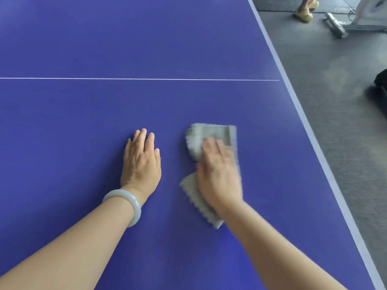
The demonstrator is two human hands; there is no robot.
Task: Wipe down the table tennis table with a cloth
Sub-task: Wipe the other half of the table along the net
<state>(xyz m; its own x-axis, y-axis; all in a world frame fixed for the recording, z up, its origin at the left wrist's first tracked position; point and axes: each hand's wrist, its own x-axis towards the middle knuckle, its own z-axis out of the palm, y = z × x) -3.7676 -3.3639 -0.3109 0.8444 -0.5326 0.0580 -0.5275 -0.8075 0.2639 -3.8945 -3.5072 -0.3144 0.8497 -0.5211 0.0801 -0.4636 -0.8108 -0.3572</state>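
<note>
The blue table tennis table [146, 49] fills most of the view, with a thin white line across it. A grey cloth [211, 135] lies flat on the table right of the middle. My right hand [219, 174] presses down on the cloth with straight fingers and looks blurred. My left hand [141, 162] rests flat on the bare table just left of the cloth, fingers straight. A pale bangle [125, 204] sits on my left wrist.
The table's white right edge [303, 114] runs diagonally from top to bottom right. Beyond it is grey floor [335, 101]. At the top right stand another person's feet in yellow shoes [306, 9], a white machine base [345, 26], and a dark object [381, 82].
</note>
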